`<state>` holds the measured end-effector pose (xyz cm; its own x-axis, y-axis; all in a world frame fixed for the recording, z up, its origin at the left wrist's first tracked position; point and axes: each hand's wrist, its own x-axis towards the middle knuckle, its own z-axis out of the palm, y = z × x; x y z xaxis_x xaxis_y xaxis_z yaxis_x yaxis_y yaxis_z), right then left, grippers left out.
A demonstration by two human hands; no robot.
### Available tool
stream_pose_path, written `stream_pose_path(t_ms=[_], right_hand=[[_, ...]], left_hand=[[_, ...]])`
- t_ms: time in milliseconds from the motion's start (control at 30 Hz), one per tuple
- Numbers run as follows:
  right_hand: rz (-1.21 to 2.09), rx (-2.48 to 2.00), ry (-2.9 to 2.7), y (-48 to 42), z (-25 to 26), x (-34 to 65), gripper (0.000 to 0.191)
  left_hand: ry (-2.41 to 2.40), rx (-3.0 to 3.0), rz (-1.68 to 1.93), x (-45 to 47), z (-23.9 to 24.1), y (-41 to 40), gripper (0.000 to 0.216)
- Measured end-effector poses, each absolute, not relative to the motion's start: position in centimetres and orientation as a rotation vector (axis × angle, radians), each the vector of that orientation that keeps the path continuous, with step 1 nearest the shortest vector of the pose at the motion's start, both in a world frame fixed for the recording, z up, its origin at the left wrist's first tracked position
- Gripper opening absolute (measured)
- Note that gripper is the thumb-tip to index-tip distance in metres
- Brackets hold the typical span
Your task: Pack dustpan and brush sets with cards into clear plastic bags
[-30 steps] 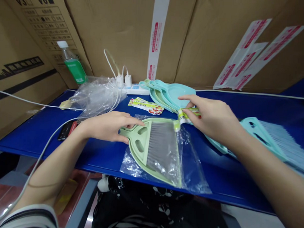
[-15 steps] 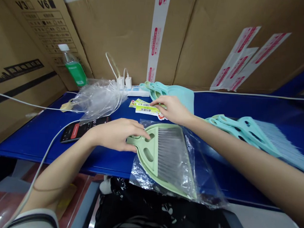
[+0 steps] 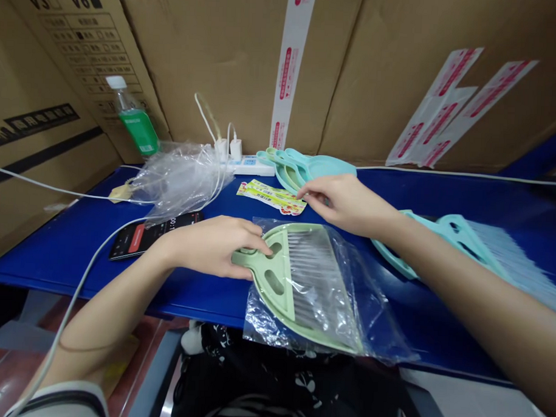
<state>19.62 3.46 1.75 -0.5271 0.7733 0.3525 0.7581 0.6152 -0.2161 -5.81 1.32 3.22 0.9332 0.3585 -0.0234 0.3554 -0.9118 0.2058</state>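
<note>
A person's left hand point(image 3: 213, 246) grips the bagged green dustpan point(image 3: 298, 288) by its handle; the right hand point(image 3: 346, 202) pinches a printed label point(image 3: 269, 195) on the tabletop point(image 3: 76, 238).

V3 and V6 on cardboard box point(image 3: 61, 18), 00:1 on phone point(image 3: 153, 236)

The left hand point(image 3: 210, 245) lies palm down, knuckles up, its fingers point(image 3: 254, 232) curled forward and the thumb tucked beneath them in a closed grasp. The bare left forearm point(image 3: 105, 312) runs back to the lower left, wrist nearly straight. The right hand point(image 3: 346, 202) reaches farther forward, palm down, thumb and forefinger pinched together at their tips, the other fingers loosely bent. The right forearm point(image 3: 467, 288) stretches in from the lower right
</note>
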Motion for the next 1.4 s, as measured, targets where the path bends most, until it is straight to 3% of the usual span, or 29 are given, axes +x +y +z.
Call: stream_pose_path(t_ms=[233, 467, 633, 800, 967, 1400], right_hand=[[0.710, -1.556, -2.321, 0.0, 2.1, 22.3, 0.009], [1.253, -1.514, -2.329, -0.6, 2.7, 22.9, 0.023], [1.192, -1.477, -2.275, -0.5, 1.9, 22.9, 0.032], [1.042, -1.480, -2.236, -0.7, 2.3, 23.1, 0.039], [0.997, -1.472, -1.965, -0.5, 2.3, 22.3, 0.032], [0.944, -1.286, -1.743, 0.6, 0.7, 22.0, 0.074]], left_hand=[[0.628, 2.880, -0.041, -6.0, 3.8, 1.7, 0.032], [0.580, 2.835, -0.053, -6.0, 3.7, 1.9, 0.046], [0.610, 2.829, -0.067, -5.8, 3.1, 1.6, 0.064], [0.607, 2.875, 0.088, -6.2, 3.8, 1.8, 0.055], [0.752, 2.997, 0.240, -6.5, 4.0, 2.3, 0.053], [1.010, 3.164, 0.447, -6.3, 3.0, 3.3, 0.047]])
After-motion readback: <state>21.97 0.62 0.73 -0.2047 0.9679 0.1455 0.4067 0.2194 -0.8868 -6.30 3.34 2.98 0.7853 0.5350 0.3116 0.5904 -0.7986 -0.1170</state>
